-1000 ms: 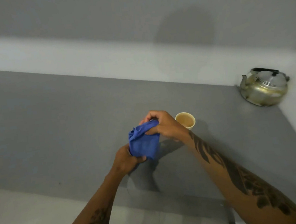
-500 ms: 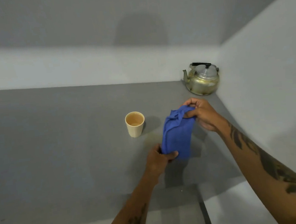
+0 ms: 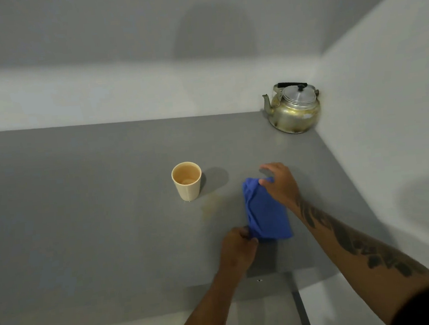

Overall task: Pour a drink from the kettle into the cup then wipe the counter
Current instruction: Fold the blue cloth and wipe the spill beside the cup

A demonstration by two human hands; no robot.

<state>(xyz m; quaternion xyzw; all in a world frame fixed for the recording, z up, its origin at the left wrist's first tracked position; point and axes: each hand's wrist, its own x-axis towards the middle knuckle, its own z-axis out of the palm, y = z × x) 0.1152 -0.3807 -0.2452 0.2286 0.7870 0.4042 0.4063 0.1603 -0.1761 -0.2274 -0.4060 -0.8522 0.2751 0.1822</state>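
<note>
A blue cloth [image 3: 266, 213] lies folded flat on the grey counter [image 3: 82, 214]. My right hand [image 3: 279, 183] grips its far end, and my left hand [image 3: 238, 246] pinches its near left corner. A beige cup [image 3: 187, 181] holding a light brown drink stands upright to the left of the cloth. Between cup and cloth a faint brownish spill mark [image 3: 209, 206] shows on the counter. The worn metal kettle [image 3: 293, 109] with a black handle sits in the far right corner, spout pointing left.
White walls close the counter at the back and on the right [image 3: 390, 145]. The counter's front edge [image 3: 144, 315] runs below my forearms. A dark vertical seam [image 3: 299, 306] shows under the edge.
The cloth has come down from mid-air onto the counter and now lies flat under both hands. The view has shifted slightly; cup and kettle stand where they were.
</note>
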